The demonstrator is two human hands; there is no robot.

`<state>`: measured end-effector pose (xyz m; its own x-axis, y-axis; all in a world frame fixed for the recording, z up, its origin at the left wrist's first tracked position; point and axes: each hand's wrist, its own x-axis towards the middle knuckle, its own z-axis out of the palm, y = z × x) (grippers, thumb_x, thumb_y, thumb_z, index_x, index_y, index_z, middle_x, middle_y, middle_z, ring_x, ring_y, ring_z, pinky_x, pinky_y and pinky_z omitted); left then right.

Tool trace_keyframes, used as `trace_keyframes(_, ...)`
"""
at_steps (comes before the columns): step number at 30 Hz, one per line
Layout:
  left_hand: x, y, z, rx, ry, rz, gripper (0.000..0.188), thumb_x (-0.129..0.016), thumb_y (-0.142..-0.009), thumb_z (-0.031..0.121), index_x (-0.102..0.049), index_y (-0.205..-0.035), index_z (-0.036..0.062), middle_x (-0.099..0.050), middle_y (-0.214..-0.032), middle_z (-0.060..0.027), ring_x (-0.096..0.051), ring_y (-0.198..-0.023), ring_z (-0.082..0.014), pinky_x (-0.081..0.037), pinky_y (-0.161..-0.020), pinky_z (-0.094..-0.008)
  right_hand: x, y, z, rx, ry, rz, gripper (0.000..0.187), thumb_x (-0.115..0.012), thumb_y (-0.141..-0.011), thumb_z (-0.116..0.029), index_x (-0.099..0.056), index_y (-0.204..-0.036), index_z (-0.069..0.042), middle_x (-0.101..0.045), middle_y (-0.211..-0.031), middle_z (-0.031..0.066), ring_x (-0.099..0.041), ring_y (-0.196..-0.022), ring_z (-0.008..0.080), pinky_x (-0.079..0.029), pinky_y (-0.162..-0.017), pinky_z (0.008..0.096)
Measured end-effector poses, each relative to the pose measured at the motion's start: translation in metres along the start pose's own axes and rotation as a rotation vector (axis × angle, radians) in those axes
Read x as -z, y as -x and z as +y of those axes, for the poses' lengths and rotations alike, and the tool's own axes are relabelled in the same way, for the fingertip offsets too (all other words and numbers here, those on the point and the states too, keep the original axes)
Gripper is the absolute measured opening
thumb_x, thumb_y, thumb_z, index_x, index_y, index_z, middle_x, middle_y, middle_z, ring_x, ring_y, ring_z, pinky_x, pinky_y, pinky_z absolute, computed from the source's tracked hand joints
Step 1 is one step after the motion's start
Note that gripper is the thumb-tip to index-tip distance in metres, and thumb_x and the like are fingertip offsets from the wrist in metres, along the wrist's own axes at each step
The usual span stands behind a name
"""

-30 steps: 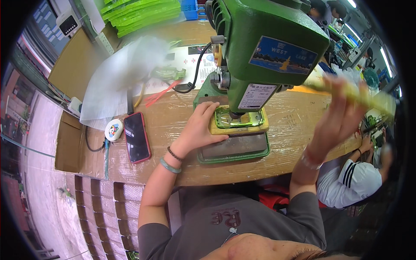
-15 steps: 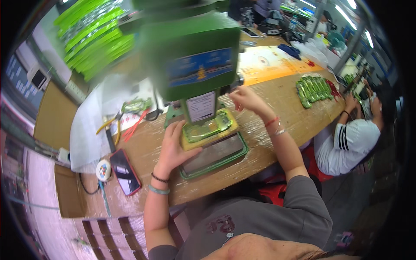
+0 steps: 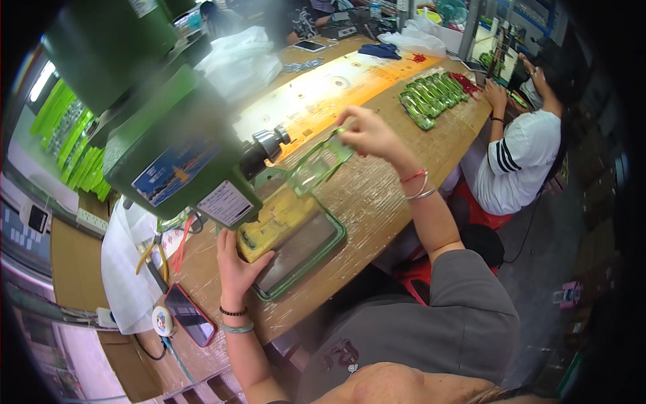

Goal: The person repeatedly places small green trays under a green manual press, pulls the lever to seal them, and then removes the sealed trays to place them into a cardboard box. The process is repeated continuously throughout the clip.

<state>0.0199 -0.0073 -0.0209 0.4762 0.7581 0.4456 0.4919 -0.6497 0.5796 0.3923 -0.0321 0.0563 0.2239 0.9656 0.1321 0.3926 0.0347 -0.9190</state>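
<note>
Grasping the near left corner of a yellow block (image 3: 279, 219) in the left hand (image 3: 237, 264), thumb and fingers spread wide. Pinching a clear, green-edged plastic case (image 3: 315, 165) by its far right end in the right hand (image 3: 369, 135), tilted at the block's far right corner; contact between case and block impossible to tell. Across the brown bench (image 3: 383, 195), from the left: stacked bright green pieces (image 3: 64, 138), then a green press (image 3: 222, 135) above the block, then an orange-and-white printed sheet (image 3: 323, 84). On the right, seated, a co-worker (image 3: 521, 151). Counting left to right: one round white object (image 3: 162, 322), one red-edged phone (image 3: 190, 313), one pair of yellow-handled pliers (image 3: 153, 252), one press, one held case, one row of green cases (image 3: 434, 97) too overlapped to count.
</note>
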Motion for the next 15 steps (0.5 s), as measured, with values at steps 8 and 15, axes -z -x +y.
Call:
trace_keyframes(8, -0.005, -0.004, -0.005, -0.019, 0.025, 0.001, 0.082, -0.089, -0.062, 0.025, -0.052, -0.128, -0.0055, -0.052, -0.126, -0.0251, -0.052, -0.117, -0.0419, -0.044, -0.099, -0.0450, 0.123, -0.004, 0.166, -0.320, -0.192, 0.575, 0.036, -0.064, -0.090, -0.012, -0.054, -0.122, -0.002, -0.064, -0.084, 0.0112, -0.063, -0.055, 0.0160, -0.052, -0.045, 0.0297)
trace_keyframes(15, 0.015, 0.017, 0.011, 0.024, -0.056, 0.026, 0.090, -0.086, -0.068, 0.031, -0.043, -0.140, -0.0003, -0.042, -0.140, -0.0259, -0.039, -0.131, -0.0429, -0.035, -0.110, -0.0474, 0.102, 0.009, 0.180, -0.096, 0.088, 0.637, 0.039, -0.065, -0.094, -0.023, -0.057, -0.125, 0.000, -0.066, -0.105, 0.0135, -0.064, -0.076, 0.0158, -0.052, -0.062, 0.0292)
